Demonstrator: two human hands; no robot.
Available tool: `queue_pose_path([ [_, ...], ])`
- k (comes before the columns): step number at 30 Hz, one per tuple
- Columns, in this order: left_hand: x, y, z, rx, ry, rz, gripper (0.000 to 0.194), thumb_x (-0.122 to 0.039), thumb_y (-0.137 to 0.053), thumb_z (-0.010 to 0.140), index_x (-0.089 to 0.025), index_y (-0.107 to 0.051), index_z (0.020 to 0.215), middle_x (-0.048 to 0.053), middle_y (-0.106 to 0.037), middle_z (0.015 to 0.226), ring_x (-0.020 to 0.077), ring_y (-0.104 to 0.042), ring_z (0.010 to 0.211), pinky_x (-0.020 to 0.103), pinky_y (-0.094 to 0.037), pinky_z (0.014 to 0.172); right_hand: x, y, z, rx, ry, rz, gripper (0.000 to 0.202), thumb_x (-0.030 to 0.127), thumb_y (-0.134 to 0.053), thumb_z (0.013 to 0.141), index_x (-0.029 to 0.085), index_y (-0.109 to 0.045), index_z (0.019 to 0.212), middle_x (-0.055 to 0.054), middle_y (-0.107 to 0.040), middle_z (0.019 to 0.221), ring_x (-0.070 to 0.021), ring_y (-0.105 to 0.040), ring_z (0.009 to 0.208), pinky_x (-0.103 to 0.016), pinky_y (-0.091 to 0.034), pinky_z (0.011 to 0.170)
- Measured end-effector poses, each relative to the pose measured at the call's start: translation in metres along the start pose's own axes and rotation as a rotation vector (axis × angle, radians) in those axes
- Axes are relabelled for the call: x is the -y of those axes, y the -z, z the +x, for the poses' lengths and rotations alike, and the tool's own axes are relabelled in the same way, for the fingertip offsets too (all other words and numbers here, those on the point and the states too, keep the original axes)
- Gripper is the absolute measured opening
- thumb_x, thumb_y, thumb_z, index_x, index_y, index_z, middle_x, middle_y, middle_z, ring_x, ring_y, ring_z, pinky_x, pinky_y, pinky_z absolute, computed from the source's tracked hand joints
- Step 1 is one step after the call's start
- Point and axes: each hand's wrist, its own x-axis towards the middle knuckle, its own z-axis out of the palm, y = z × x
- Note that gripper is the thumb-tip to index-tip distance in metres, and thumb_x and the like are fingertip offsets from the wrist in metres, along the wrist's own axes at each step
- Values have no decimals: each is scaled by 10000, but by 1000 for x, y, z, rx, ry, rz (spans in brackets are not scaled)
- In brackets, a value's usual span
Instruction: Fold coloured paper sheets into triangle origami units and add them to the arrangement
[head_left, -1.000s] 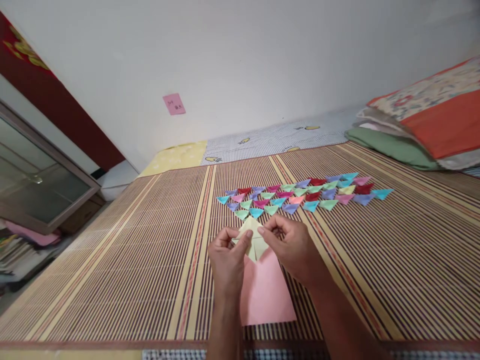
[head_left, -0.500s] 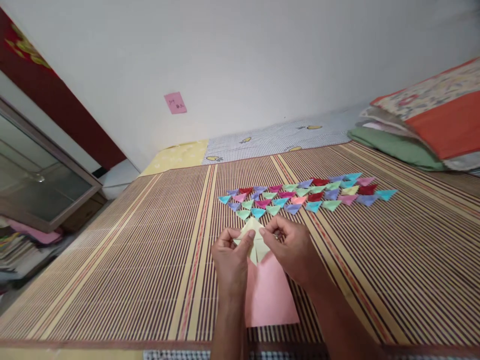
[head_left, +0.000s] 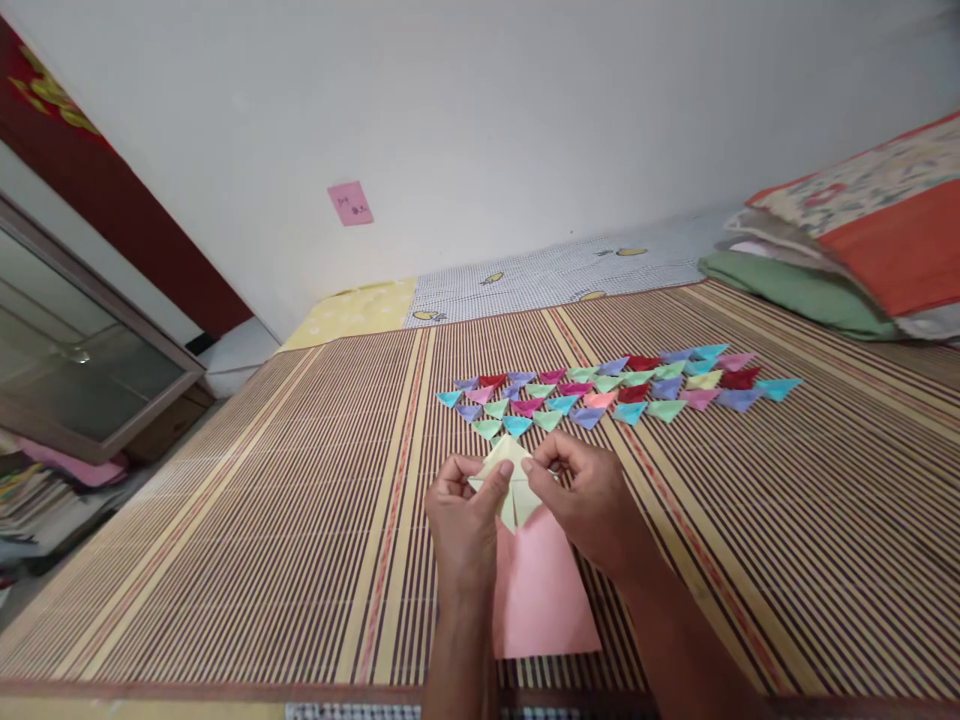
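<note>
A pale yellow sheet of folded paper (head_left: 516,490) is held up in a diamond shape, with creases and flaps meeting along its middle. My left hand (head_left: 466,515) pinches its left side, thumb on the front face. On the opposite side, my right hand (head_left: 577,495) grips the paper between thumb and curled fingers. Beneath it, a pink sheet of paper (head_left: 547,600) lies flat on the striped mat, its upper part covered by the folded piece and my hands. Beyond my fingertips, several small folded paper triangles (head_left: 562,404) in many colours lie in rows.
The striped mat (head_left: 285,530) spreads over the bed. Folded bedding (head_left: 892,240) is stacked at the far right. A pink note (head_left: 350,203) is stuck on the white wall. To the left stand a glass-paned cabinet (head_left: 82,340) and a pile of books (head_left: 37,505).
Both hands keep their pinch on the yellow paper, with hardly any movement. The whole view has shifted very slightly.
</note>
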Motion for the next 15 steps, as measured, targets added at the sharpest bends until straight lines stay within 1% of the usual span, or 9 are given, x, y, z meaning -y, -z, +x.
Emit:
queue_pose_path([
  [2,0,0,0,6,4,1,388,-321,-912,633,-178,-576,765,-40,-653,652,98,-591,501,206,-471,506,0,1,0,3,3,-4,229,261,-592,854,216,-519,641,40,-486,580,-130,-451,549,-263,-362,535],
  [4,1,0,1,4,-4,-7,404,-304,-912,636,-179,-621,886,-22,-695,724,116,-638,545,217,-499,530,0,1,1,11,8,-8,237,264,-596,854,217,-513,637,42,-482,577,-130,-449,545,-263,-360,529],
  [6,1,1,2,7,-11,-6,446,-282,-910,642,-178,-649,988,-15,-709,762,121,-660,583,216,-514,554,-1,1,1,14,6,-3,239,269,-604,855,217,-511,642,43,-481,578,-128,-453,540,-262,-363,526],
  [7,2,2,3,11,-11,1,448,-279,-907,649,-173,-661,1008,-11,-711,768,120,-663,593,213,-515,559,-2,1,1,16,-4,11,228,273,-614,855,217,-516,656,41,-495,588,-130,-468,544,-262,-374,527],
  [10,1,3,3,30,-8,11,400,-281,-899,666,-156,-683,979,11,-719,782,134,-682,634,218,-524,578,-3,0,1,43,-73,111,121,294,-652,854,206,-590,798,17,-599,667,-152,-565,601,-264,-442,550],
  [11,0,2,2,41,-4,11,393,-279,-900,667,-155,-686,972,14,-719,782,139,-686,640,222,-525,581,-4,0,1,57,-94,152,113,303,-662,858,199,-621,872,1,-639,710,-163,-598,634,-268,-468,565],
  [13,-2,1,0,70,12,8,393,-272,-900,668,-159,-689,980,11,-718,774,141,-684,634,228,-526,584,-5,0,1,79,-115,224,167,318,-667,870,191,-666,978,-22,-686,777,-178,-639,691,-275,-503,600],
  [15,-4,-1,-2,104,34,3,395,-267,-898,672,-163,-691,992,4,-718,763,135,-676,620,230,-526,584,-6,1,1,87,-117,278,156,325,-667,879,190,-694,952,-24,-694,779,-174,-641,691,-273,-507,604],
])
